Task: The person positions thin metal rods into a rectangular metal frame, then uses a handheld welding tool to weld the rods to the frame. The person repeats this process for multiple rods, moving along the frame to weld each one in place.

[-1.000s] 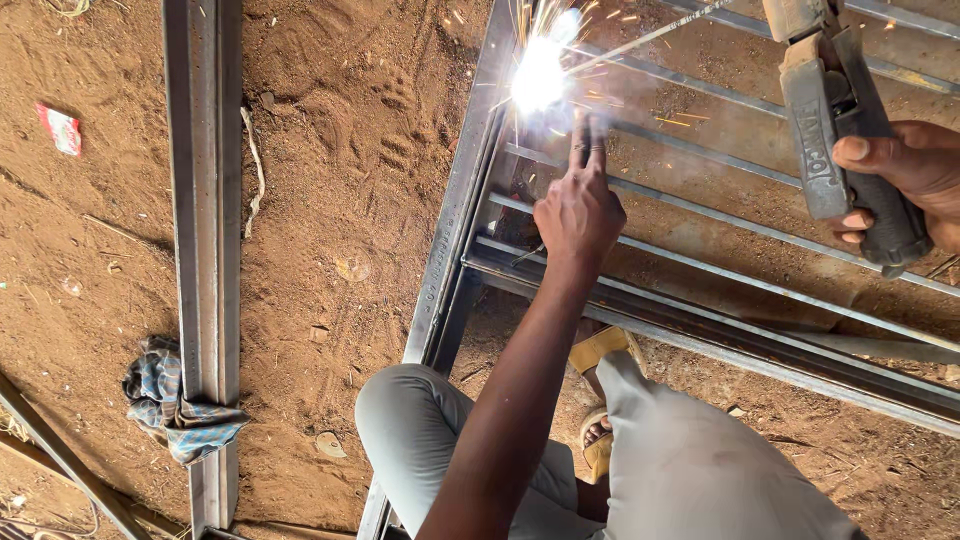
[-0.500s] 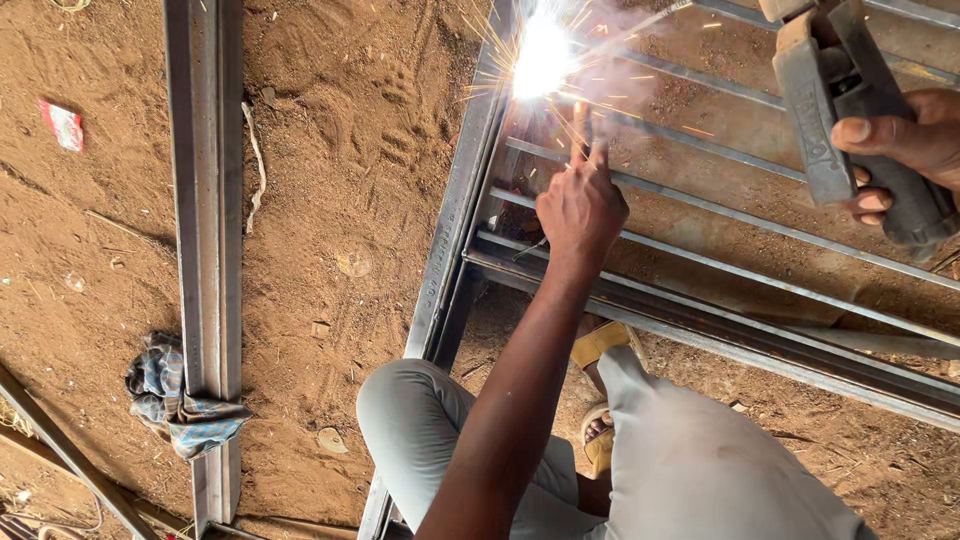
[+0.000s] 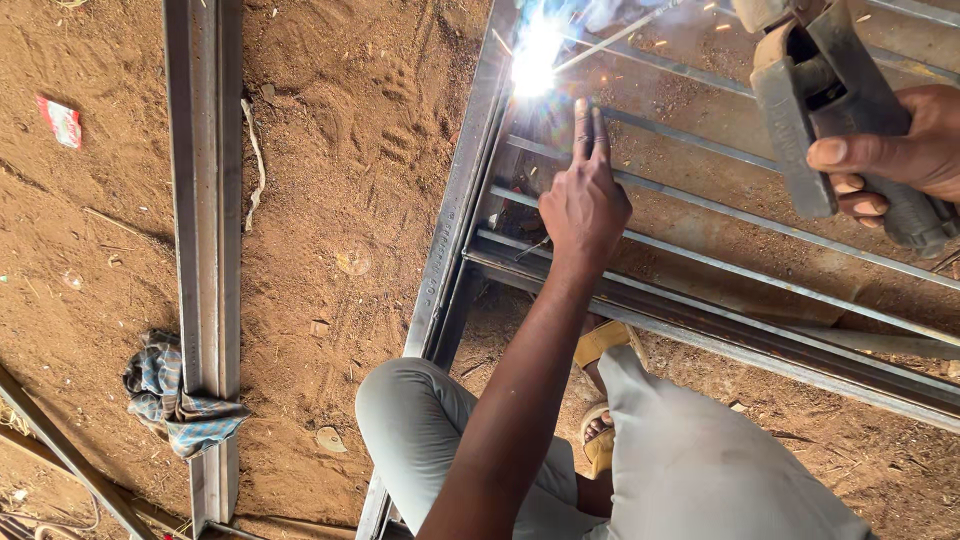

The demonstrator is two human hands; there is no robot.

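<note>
My left hand [image 3: 585, 205] reaches out over a steel gate frame [image 3: 455, 230] lying on the dirt. Its first two fingers stretch along a thin steel bar [image 3: 700, 205] and point at a bright welding arc [image 3: 535, 55]; the other fingers are curled under. My right hand [image 3: 900, 150] at the upper right grips a heavy electrode holder [image 3: 800, 110]. A thin electrode rod [image 3: 620, 35] runs from the holder to the arc. Sparks scatter around the arc.
A long steel channel [image 3: 205, 200] lies on the ground at the left, with a crumpled rag [image 3: 175, 400] against it. My bent knees in grey trousers [image 3: 420, 440] and a yellow sandal [image 3: 600, 345] are at the bottom. Red scrap [image 3: 62, 120] lies far left.
The arc has crept slightly up the frame's corner and glows on. Both hands have stayed almost where they were.
</note>
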